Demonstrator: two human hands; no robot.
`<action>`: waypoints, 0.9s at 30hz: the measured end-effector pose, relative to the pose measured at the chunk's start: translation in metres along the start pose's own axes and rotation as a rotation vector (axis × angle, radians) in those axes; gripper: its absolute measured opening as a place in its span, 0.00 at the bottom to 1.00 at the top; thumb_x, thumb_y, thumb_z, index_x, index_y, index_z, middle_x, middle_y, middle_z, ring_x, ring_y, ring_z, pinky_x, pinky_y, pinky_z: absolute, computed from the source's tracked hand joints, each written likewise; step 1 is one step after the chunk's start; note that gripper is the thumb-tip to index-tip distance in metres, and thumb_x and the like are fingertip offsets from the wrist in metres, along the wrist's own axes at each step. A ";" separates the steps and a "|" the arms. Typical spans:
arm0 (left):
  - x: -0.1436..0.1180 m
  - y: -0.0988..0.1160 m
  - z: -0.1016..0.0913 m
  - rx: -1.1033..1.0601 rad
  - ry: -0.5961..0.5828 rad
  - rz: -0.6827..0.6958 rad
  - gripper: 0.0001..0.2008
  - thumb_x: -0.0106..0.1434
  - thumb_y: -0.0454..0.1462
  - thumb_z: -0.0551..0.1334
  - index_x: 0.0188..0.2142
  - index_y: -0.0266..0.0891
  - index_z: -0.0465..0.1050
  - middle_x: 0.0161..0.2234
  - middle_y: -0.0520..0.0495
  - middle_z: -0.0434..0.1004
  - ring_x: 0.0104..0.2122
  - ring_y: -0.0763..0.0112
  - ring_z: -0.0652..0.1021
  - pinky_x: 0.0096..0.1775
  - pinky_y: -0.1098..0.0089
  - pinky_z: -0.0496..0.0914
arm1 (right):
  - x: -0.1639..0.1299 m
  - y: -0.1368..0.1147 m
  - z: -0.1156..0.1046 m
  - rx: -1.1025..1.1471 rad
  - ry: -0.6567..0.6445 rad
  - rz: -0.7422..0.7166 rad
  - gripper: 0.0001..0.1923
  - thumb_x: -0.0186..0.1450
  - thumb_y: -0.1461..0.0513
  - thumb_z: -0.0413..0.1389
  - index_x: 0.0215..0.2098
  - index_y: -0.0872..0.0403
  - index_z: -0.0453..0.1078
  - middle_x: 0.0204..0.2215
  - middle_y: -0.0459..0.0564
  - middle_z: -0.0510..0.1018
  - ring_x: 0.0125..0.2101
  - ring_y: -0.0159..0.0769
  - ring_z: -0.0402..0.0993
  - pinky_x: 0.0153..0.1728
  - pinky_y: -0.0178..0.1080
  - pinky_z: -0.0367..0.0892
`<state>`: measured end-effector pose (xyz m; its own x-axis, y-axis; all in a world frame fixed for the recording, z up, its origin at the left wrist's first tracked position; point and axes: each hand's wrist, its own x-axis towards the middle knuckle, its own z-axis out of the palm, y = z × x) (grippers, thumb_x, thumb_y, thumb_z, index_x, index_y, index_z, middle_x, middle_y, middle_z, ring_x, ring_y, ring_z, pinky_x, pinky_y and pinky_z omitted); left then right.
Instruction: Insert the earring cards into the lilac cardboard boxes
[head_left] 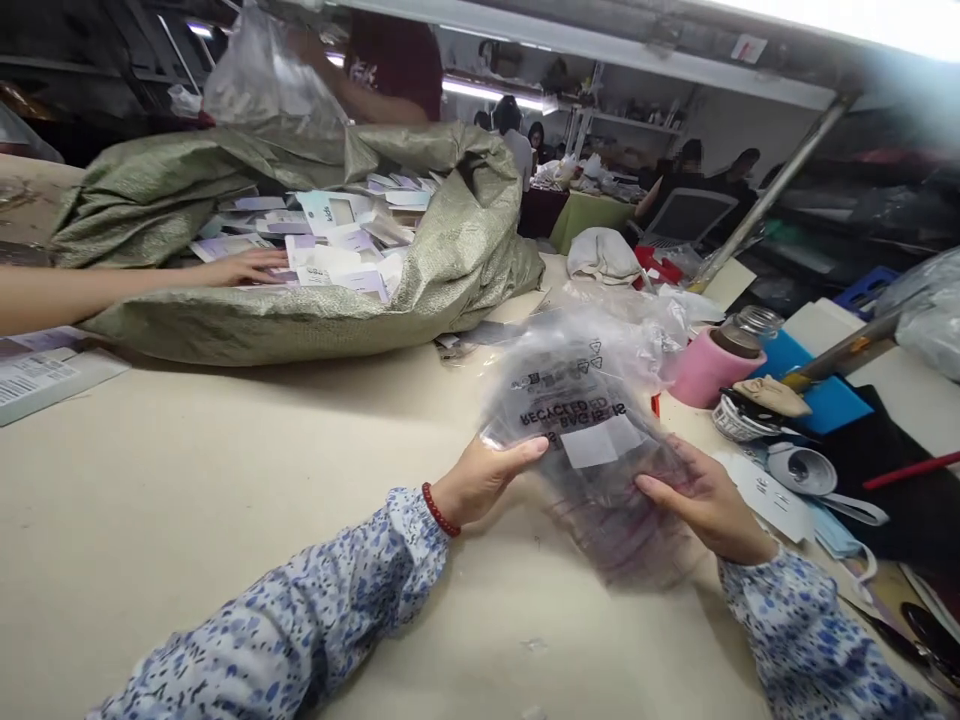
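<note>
Hands: left hand (480, 480) and right hand (701, 500) both grip bag (592, 430) above table (187, 480), right of sack (300, 250) | risk: slick film likely slips, loose contents sag, bag drops.

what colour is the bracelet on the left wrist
Dark red beads, seen in the head view: the bracelet sits just behind the left hand.

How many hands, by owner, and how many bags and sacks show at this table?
Wearer's hands: 2, left hand and right hand, both on the clear plastic bag
Co-worker's hand in the sack: 1
Clear plastic bags held: 1
Green woven sack: 1
Total: 5
</note>
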<state>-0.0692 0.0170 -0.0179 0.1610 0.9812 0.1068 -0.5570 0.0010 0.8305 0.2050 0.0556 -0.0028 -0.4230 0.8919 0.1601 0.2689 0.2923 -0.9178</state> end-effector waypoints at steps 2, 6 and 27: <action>-0.007 -0.008 -0.006 -0.017 0.011 -0.073 0.27 0.57 0.43 0.73 0.54 0.40 0.75 0.54 0.40 0.79 0.61 0.52 0.72 0.65 0.50 0.64 | 0.007 -0.007 0.003 -0.073 -0.053 -0.036 0.20 0.63 0.56 0.64 0.53 0.49 0.74 0.46 0.51 0.82 0.45 0.44 0.80 0.48 0.44 0.76; -0.007 -0.037 -0.015 0.016 0.152 -0.115 0.27 0.56 0.47 0.73 0.52 0.38 0.76 0.53 0.39 0.79 0.59 0.50 0.74 0.63 0.48 0.65 | 0.020 -0.009 0.025 -0.178 -0.045 -0.027 0.21 0.61 0.54 0.65 0.51 0.51 0.74 0.46 0.52 0.82 0.46 0.46 0.79 0.51 0.48 0.74; 0.044 -0.043 0.015 0.249 -0.322 0.097 0.40 0.59 0.36 0.68 0.68 0.45 0.57 0.69 0.41 0.59 0.68 0.49 0.61 0.69 0.47 0.53 | 0.007 0.022 -0.012 0.282 -0.161 0.457 0.40 0.51 0.43 0.69 0.56 0.53 0.71 0.51 0.60 0.80 0.49 0.58 0.79 0.49 0.54 0.75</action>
<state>-0.0257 0.0575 -0.0410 0.3859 0.8640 0.3235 -0.3747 -0.1737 0.9107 0.2184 0.0724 -0.0178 -0.4503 0.8359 -0.3138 0.2234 -0.2348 -0.9460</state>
